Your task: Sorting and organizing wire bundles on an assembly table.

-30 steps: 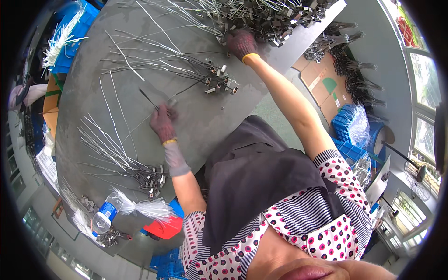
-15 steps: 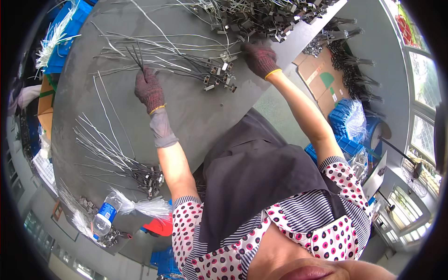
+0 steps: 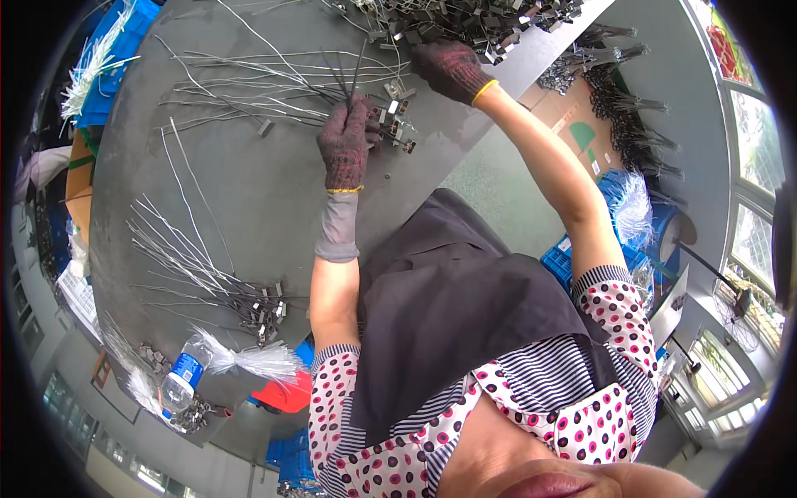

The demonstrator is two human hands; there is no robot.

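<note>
head view, left hand (image 3: 346,141) gripping wires (image 3: 344,75)

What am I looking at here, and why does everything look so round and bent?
This is one picture from a wide fisheye camera worn on a person's head, looking down at their own gloved hands; the lens bends straight edges. No machine is involved. The left hand grips a few thin wires that stick up from its fist. The right hand reaches to a heap of small metal parts at the far edge of the grey table. More wire bundles lie spread on the table, and a plastic bottle lies near its edge.
</note>
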